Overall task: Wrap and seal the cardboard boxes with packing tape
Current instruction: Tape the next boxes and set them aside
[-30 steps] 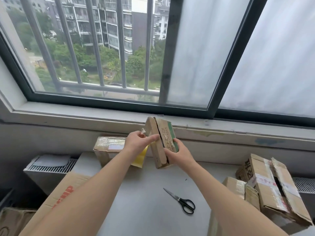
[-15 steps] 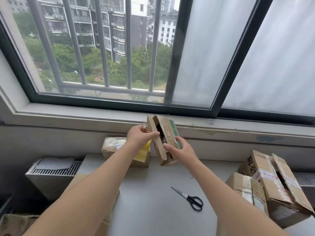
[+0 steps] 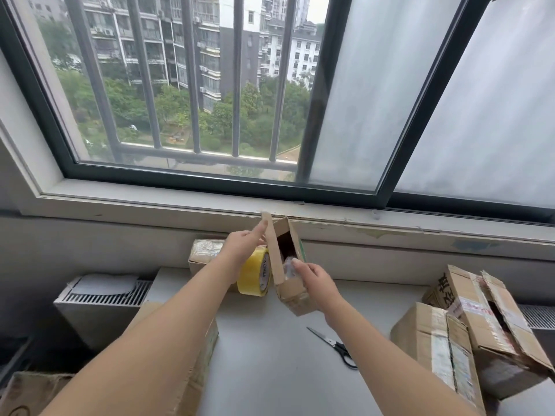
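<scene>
- The small box [image 3: 295, 298] was held up on end over the far edge of the table [image 3: 270, 373], near its middle, with its open side facing the person.
- The right hand [image 3: 315, 288] gripped the small box low down from the right, fingers curled round its side and the thumb at the edge of the opening.
- The left hand [image 3: 244, 250] was spread, its straight fingers pressing on the outer face of the flap [image 3: 272, 250], which stood out to the left, away from the box body.
- Something pale and clear showed inside the opening; what it was could not be told.
- A yellow tape roll [image 3: 255, 277] stood on edge at the far edge of the table, just left of the small box and partly behind the left wrist.
- A taped box [image 3: 204, 253] sat behind the roll at the far left corner.
- The scissors [image 3: 338, 348] lay flat and closed right of the table's middle, under the right forearm's line.
- Two stacked boxes [image 3: 438, 352] sat at the right edge, the rear one with loose flaps.
- A large carton [image 3: 201, 364] leaned at the left edge.
</scene>
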The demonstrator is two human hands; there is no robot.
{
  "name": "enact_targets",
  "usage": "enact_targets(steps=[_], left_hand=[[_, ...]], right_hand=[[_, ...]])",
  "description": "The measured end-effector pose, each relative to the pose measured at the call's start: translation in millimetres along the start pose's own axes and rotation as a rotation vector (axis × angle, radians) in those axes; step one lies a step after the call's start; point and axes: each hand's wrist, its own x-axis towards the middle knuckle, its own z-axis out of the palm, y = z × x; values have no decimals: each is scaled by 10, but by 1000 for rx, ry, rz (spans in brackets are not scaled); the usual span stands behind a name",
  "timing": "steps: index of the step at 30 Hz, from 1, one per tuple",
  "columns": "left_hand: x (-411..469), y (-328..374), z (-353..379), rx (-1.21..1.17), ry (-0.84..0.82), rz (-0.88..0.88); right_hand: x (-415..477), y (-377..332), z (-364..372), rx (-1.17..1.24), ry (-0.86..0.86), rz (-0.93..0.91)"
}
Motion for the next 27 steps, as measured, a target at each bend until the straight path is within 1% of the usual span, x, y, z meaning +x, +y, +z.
enact_targets(steps=[2,6,9,11,13,15,17,19,21,22,24,27], left_hand=[[11,-7,-86,45,-20,-51],[41,-47,-247,250,-66,-89],[66,-69,-325,380,-67,-106],[83,-74,-402,444,-70,-96],[105,-89,-513,434,-71,-77],[144,-118,-620,347,-124,-60],[186,-162,-659,303,-159,-37],[236,-205,-615,320,-90,11],[258,-230,-528,347,-1,69],[262,-240,-490,355,18,93],[272,-259,-455,353,12,112],[273,-286,-460,381,-54,128]], right_hand=[[0,34,-38,-7,41,6],[-11,27,-151,-27,100,-19],[7,32,-221,-205,135,-23],[51,74,-350,-314,211,-1],[64,95,-526,-275,210,27],[46,66,-638,-183,85,25],[5,-11,-617,-163,-32,-13],[-29,-80,-545,-125,-149,-26],[-75,-142,-474,-45,-306,50],[-104,-163,-454,-13,-379,99],[-101,-150,-449,-7,-460,155],[-95,-156,-488,12,-523,178]])
